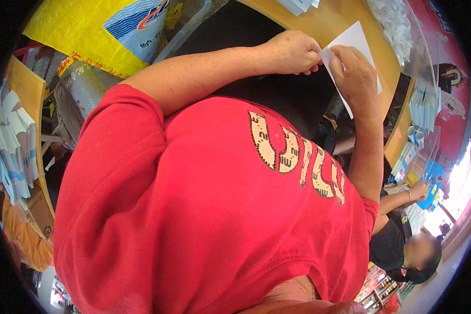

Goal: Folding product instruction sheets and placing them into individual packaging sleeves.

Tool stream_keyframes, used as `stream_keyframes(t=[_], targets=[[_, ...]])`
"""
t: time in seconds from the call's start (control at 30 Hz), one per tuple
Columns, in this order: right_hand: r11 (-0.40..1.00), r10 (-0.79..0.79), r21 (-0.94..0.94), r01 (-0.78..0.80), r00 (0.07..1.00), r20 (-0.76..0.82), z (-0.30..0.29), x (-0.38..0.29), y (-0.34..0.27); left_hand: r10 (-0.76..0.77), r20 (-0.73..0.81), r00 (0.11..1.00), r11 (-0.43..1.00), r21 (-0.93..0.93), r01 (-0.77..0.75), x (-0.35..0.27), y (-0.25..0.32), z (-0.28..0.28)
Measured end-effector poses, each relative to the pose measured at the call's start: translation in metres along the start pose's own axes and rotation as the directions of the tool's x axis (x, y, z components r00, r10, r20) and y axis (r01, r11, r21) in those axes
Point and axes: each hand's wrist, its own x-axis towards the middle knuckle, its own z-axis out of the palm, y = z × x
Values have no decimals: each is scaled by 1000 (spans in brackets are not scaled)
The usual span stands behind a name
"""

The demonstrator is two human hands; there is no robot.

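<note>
A white paper piece (356, 37), seemingly a sheet or flat bag, is held at a slant over the edge of a wooden tabletop (388, 72). At its left edge, the curled fingers of my left hand (292, 53) pinch the paper. My right hand (352, 76) lies over its face, thumb and fingers drawn together on it near the left edge. Both sets of fingertips are close to each other, and the right palm is hidden. Below the hands is dark clothing over my lap.
White paper stacks stand at the table's far edge (296, 4) and at left (15, 145). Clear plastic holds white scraps (390, 31). A yellow printed sack (82, 35) sits at upper left. At right, another person (392, 231) reaches over a table with folded papers (426, 106).
</note>
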Motion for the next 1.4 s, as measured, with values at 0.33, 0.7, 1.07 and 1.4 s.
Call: stream_keyframes(t=[0.33, 0.7, 1.07, 1.4], targets=[[856, 430, 103, -507, 584, -689, -118, 41, 110, -82, -55, 995, 969, -237, 67, 6, -10, -7], [809, 473, -70, -583, 717, -512, -91, 42, 155, -243, 15, 970, 816, -537, 213, 0, -2, -11], [912, 271, 343, -227, 959, -87, -45, 3, 16, -194, -27, 981, 712, -692, 121, -2, 13, -8], [885, 350, 445, -137, 826, -442, 13, -52, 20, -198, 202, 959, 676, -680, 282, -9, 2, -3]])
